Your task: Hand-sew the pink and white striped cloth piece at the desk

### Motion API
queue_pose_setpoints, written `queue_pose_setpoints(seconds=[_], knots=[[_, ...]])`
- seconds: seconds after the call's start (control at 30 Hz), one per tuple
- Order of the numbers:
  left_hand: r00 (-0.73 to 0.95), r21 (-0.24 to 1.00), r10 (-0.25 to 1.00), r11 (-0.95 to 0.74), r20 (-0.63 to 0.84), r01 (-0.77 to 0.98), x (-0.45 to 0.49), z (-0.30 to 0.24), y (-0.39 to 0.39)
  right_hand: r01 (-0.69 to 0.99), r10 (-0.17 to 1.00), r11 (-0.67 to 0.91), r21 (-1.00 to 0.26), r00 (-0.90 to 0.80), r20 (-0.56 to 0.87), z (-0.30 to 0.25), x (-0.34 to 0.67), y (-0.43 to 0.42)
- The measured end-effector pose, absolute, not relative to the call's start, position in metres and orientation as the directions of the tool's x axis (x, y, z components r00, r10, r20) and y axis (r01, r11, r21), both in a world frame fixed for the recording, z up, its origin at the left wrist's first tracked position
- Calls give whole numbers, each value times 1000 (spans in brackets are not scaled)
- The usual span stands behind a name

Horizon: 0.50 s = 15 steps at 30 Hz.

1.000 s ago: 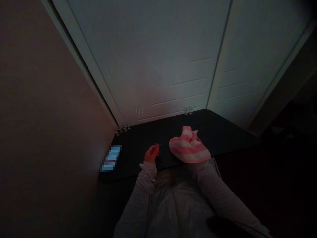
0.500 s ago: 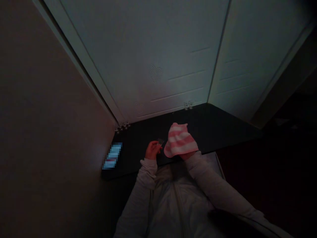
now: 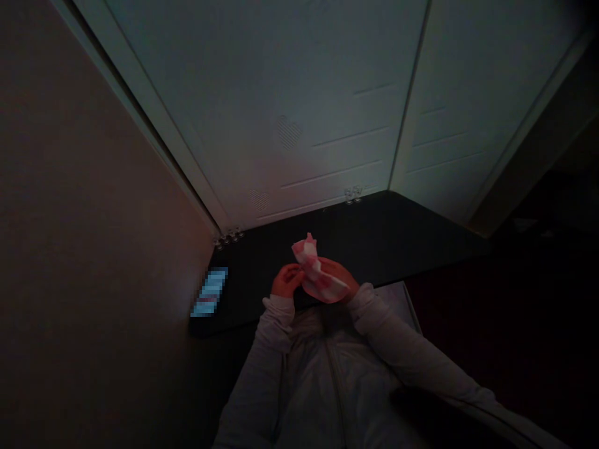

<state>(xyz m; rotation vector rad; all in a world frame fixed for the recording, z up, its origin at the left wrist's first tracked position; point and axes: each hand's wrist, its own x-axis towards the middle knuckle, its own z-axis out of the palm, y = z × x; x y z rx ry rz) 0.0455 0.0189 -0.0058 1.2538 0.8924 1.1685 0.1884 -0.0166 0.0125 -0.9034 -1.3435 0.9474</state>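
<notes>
My left hand (image 3: 285, 282) is closed at the left edge of a pink-and-white striped cloth (image 3: 322, 284). A small clear glass showed in those fingers half a second ago; the cloth now covers it. My right hand (image 3: 344, 279) grips the cloth from the right, its fingers curled behind and partly hidden. The cloth is bunched between both hands, one corner sticking up. Both hands are just above the front part of a black table (image 3: 388, 237).
Small clear glasses (image 3: 228, 237) stand in a row at the back left corner. More small clear glasses (image 3: 353, 194) are at the table's back edge. A blurred lit phone (image 3: 209, 292) lies at the left end. White panels (image 3: 262, 93) rise behind the table.
My right hand has brought the cloth leftward onto the glass in my left hand. The cloth went from spread over the right hand to bunched between both hands.
</notes>
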Motion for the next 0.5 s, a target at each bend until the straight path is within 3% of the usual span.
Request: queue_pose_setpoints(seconds=[0.2,0.3,0.4,0.5], knots=[[203,969,975,-35,86,-243,43,-5,20,-354,983,175,-919,113,143,-1,185,-12],[170,960,984,-8,58,-280,43,-5,21,-438,970,186,-880,227,92,-5,186,-7],[168,952,984,-12,66,-306,43,-4,19,-317,961,221,-922,230,152,-6,185,-8],[178,963,980,-34,83,-266,43,-3,17,-100,953,292,-951,109,282,-3,180,-13]])
